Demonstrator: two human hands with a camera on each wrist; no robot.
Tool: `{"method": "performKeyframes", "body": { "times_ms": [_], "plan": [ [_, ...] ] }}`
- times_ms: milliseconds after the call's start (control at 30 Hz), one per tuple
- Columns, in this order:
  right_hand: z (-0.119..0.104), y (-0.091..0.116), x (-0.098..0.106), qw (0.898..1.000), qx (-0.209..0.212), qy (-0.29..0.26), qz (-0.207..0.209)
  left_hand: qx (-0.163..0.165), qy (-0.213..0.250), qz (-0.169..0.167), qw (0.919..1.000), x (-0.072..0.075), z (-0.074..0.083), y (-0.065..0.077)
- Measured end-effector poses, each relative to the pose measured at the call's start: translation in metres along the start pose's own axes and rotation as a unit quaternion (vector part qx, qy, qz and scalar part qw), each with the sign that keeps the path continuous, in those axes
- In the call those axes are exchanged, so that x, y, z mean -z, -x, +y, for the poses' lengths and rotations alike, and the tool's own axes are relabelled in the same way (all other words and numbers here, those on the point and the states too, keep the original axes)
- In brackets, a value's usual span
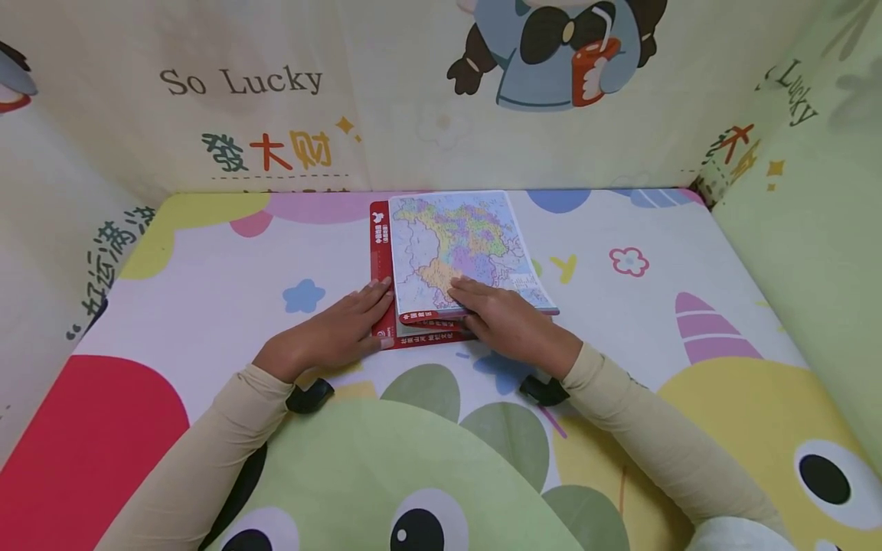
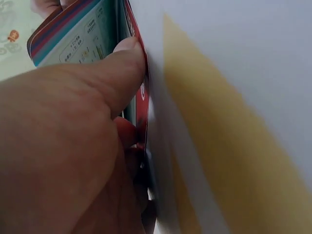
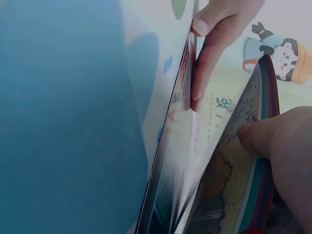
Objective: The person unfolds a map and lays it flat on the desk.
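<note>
A folded map (image 1: 455,245) lies near the far side of the table, its upper panel printed with coloured regions. Beneath it shows a red-bordered panel (image 1: 381,252) along the left and near edges. My left hand (image 1: 344,325) rests on that border, its thumb (image 2: 129,56) pressing there in the left wrist view. With my right hand (image 1: 510,321) I pinch the near edge of the upper panel, fingers on top. In the right wrist view, that panel (image 3: 224,180) stands lifted at an angle, and my right thumb (image 3: 256,139) touches its inner printed face.
The table (image 1: 592,321) wears a cover printed with cartoon shapes. Patterned fabric walls (image 1: 400,138) enclose it at the back and both sides. A black wrist device (image 1: 310,396) sits under my left wrist, and another (image 1: 544,390) under my right.
</note>
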State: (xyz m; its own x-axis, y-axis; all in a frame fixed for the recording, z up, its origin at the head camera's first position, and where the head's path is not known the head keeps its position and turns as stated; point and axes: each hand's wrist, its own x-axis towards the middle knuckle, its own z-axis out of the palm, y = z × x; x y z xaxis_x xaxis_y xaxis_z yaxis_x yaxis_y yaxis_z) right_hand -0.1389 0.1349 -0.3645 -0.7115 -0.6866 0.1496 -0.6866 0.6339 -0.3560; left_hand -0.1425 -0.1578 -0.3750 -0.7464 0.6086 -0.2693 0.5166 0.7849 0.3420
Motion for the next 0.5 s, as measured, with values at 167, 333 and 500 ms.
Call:
{"method": "performKeyframes", "body": {
  "times_ms": [167,333,500],
  "plan": [
    [0.002,0.004,0.001,1.000,0.006,-0.015,0.021,-0.002,0.005,0.003,1.0000,0.000,-0.002,0.000],
    [0.004,0.008,0.002,0.999,0.014,-0.021,0.042,-0.003,0.006,0.002,1.0000,-0.001,-0.004,-0.001],
    [0.006,0.011,0.007,0.998,0.018,-0.021,0.053,-0.002,0.008,0.001,1.0000,0.000,-0.004,-0.001]
  ]
}}
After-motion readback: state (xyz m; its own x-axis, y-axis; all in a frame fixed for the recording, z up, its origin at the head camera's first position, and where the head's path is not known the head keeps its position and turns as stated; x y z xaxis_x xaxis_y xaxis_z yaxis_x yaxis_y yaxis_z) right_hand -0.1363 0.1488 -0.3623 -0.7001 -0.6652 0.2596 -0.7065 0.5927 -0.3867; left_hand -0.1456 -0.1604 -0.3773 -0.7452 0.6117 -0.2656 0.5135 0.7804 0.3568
